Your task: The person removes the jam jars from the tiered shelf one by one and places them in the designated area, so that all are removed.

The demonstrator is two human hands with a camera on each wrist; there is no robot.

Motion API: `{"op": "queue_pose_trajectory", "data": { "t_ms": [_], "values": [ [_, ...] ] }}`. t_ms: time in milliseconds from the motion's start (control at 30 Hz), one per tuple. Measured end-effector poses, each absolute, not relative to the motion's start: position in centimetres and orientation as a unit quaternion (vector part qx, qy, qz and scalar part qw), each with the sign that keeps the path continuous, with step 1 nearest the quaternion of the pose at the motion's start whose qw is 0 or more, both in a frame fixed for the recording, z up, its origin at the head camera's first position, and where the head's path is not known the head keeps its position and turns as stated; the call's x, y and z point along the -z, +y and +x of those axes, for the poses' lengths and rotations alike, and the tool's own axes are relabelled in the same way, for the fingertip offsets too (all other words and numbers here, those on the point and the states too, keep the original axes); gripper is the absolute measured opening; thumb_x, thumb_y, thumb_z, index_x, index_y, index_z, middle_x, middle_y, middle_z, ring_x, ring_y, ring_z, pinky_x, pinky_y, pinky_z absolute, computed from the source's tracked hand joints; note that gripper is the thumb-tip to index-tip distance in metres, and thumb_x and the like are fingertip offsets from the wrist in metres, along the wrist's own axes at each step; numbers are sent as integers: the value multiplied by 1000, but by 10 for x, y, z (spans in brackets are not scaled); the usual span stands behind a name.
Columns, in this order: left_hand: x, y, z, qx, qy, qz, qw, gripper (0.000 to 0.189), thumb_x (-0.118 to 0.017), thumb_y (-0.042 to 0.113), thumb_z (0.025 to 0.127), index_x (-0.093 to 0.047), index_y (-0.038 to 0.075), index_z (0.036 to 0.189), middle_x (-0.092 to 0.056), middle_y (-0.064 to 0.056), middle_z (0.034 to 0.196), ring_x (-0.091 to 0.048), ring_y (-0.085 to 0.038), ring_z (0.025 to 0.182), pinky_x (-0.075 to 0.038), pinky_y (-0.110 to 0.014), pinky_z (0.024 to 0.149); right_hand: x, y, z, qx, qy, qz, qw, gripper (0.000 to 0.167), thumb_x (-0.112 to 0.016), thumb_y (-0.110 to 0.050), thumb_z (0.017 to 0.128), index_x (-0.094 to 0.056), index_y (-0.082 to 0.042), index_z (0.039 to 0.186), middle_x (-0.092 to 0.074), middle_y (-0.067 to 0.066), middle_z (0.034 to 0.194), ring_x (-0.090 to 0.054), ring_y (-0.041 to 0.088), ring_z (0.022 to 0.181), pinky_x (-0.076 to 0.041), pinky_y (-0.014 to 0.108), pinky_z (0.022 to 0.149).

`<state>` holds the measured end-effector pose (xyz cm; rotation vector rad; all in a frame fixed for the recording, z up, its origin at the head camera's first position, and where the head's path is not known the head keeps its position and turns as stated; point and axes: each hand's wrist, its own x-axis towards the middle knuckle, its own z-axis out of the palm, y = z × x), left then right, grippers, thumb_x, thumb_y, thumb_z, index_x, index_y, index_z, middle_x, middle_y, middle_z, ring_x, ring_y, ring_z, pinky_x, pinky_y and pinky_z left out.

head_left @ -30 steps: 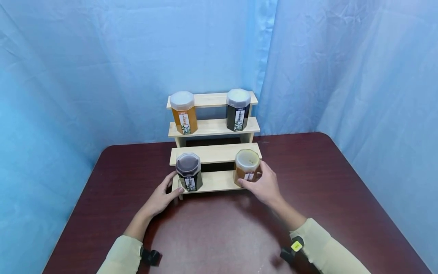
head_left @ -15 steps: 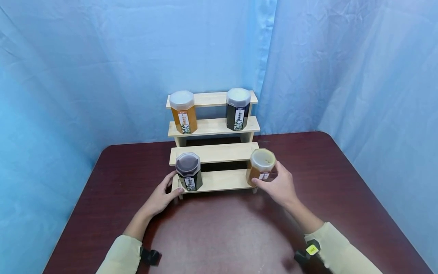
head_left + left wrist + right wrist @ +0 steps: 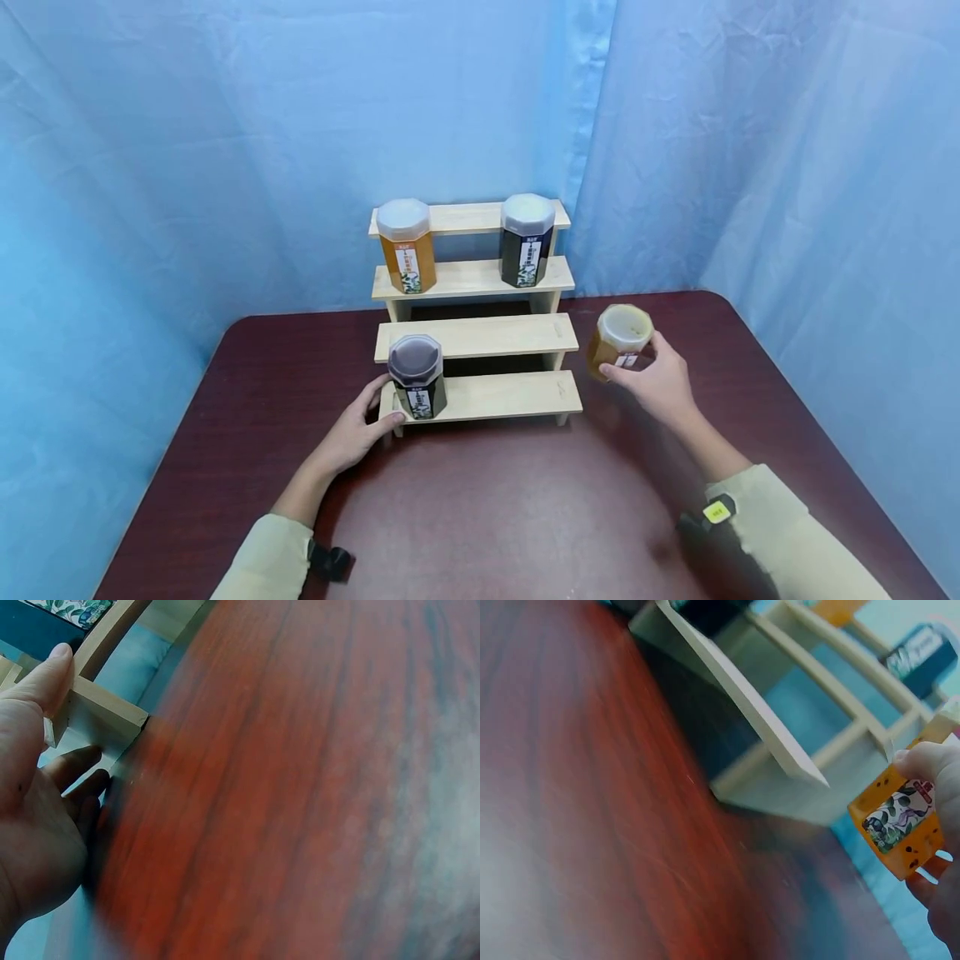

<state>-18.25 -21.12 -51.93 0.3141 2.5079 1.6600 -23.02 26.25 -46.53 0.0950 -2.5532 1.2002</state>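
Right hand (image 3: 663, 385), wrapped round amber octagonal plastic jar (image 3: 602, 353), just cleared pale wooden stand (image 3: 483, 336) toward 3 o'clock; bottom tier (image 3: 510, 395) kept one black octagonal jar (image 3: 417, 379). Left hand (image 3: 354, 432): couldn't tell grip.

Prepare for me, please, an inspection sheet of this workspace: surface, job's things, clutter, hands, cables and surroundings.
Surface: dark red-brown table, wood-grained.
Job's things: four-step wooden rack; upper amber jar and upper dark jar on the second step from the top; lower dark jar at the left of the lowest step; held amber jar off the rack.
Clutter: nothing seen.
Hands: right hand grips its jar; left hand at the lowest step's left end, grip unclear.
Cables: nothing seen.
Surroundings: light-blue curtains behind and at both sides.
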Motion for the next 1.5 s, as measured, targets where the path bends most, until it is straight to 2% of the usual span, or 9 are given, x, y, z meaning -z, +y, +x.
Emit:
{"op": "queue_pose_trajectory", "data": {
  "t_ms": [233,433,633,900,1133,1500],
  "values": [
    [516,-211,-182,-545,831,92,69,81,-71,28,97,-24,11,160,-28,-20,161,-24,-40,148,-23,-61,114,468,274,-276,-424,-899,28,108,77,-87,-35,79,-51,-4,140,-61,18,128,-59,34,112,-49,47,86],
    [513,-210,-182,-555,823,98,69,80,-70,22,97,-23,7,160,-35,-24,157,-34,-40,143,-26,-59,112,472,270,-310,-440,-894,25,76,80,-89,-34,78,-49,-1,140,-60,21,129,-59,36,115,-50,49,90],
    [514,-210,-183,-555,823,93,70,80,-70,25,97,-24,9,160,-39,-22,156,-40,-35,140,-27,-56,112,480,264,-334,-433,-899,24,69,83,-87,-34,80,-46,-1,144,-58,21,134,-56,38,120,-47,53,95],
    [519,-210,-183,-560,820,91,75,82,-71,29,97,-23,10,160,-44,-20,153,-46,-32,136,-30,-53,110,493,263,-347,-434,-900,8,49,81,-85,-29,82,-44,0,145,-56,23,137,-53,41,124,-45,56,98],
    [518,-210,-184,-569,814,90,75,83,-72,27,96,-23,9,160,-45,-20,152,-50,-31,132,-33,-51,108,496,264,-352,-431,-902,2,35,80,-84,-29,84,-43,0,146,-53,25,140,-51,42,126,-42,57,101],
    [519,-210,-185,-570,814,87,76,82,-72,26,96,-23,10,160,-45,-19,152,-49,-32,131,-29,-53,110,499,267,-354,-437,-899,13,24,84,-82,-28,86,-36,1,149,-49,27,144,-47,44,130,-40,58,105]
  ]
}}
